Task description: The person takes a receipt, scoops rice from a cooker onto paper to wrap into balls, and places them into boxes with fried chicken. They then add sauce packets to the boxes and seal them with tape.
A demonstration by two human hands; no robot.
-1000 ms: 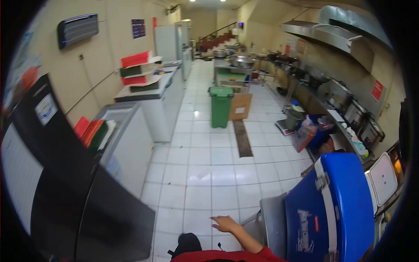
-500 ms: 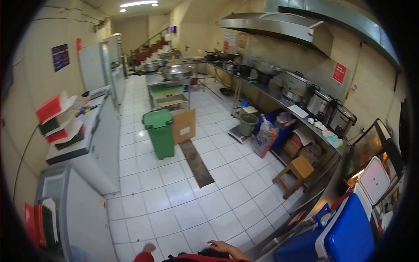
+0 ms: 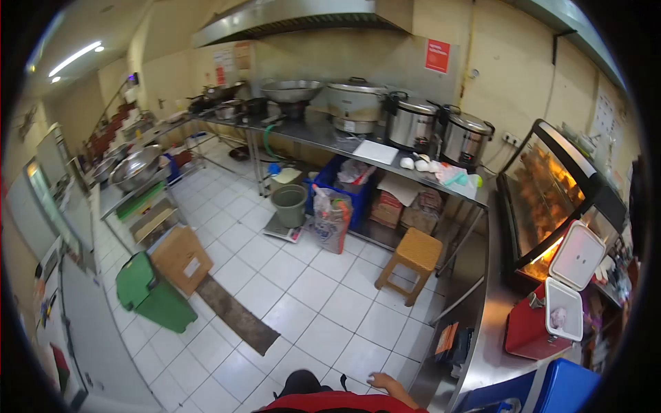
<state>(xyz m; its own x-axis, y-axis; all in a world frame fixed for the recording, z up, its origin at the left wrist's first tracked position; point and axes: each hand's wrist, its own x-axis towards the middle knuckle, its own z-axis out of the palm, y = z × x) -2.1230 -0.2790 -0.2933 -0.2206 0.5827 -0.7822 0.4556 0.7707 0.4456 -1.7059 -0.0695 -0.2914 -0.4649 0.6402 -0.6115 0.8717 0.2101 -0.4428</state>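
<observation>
At the bottom of the head view my right hand hangs over the tiled floor, just beside my red clothing. Its fingers look loosely apart, and nothing is seen in them. A steel counter stands to its right, with a blue cooler box and an open red cooler box. Inside the red box lies a small pale item that is too small to name. My left hand is outside the frame.
A yellow stool stands ahead, near a filled plastic sack and a grey bucket. Large cookers line the steel table. A green bin, cardboard and a dark mat are at left. A lit display cabinet stands right.
The view has turned to the right, bringing the display cabinet and red cooler box into fuller sight. My left hand has left the frame. My right hand now appears farther right.
</observation>
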